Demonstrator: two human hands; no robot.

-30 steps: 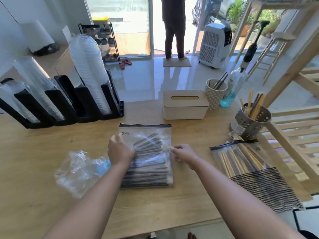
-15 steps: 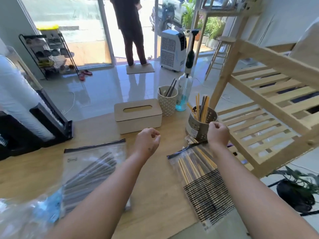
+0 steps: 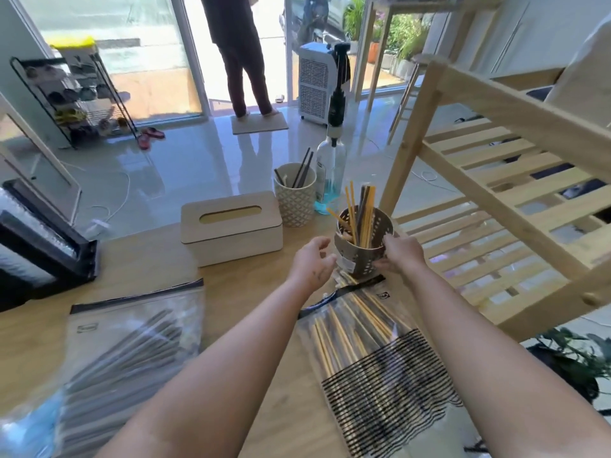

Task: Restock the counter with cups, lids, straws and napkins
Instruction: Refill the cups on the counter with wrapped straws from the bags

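Observation:
A perforated metal straw holder (image 3: 363,247) with yellow and dark straws stands near the wooden counter's right edge. My right hand (image 3: 402,252) grips its right side. Just left of the holder, my left hand (image 3: 312,262) is open, fingers spread, not quite touching it. A zip bag of yellow straws (image 3: 370,352) lies in front of the holder, between my forearms. A zip bag of dark straws (image 3: 132,338) lies at the left. A patterned cup (image 3: 294,201) holds a few dark straws. A wooden napkin box (image 3: 233,226) sits behind my left hand.
A black cup and lid rack (image 3: 39,249) stands at the far left. A spray bottle with blue liquid (image 3: 330,173) is behind the holder. A wooden slatted shelf (image 3: 496,193) crowds the right side. Crumpled plastic (image 3: 23,428) lies at bottom left. A person (image 3: 241,54) stands at the door.
Both hands left the bag of dark straws and moved right and forward. My right hand has taken hold of the metal straw holder, and my left hand has opened beside it.

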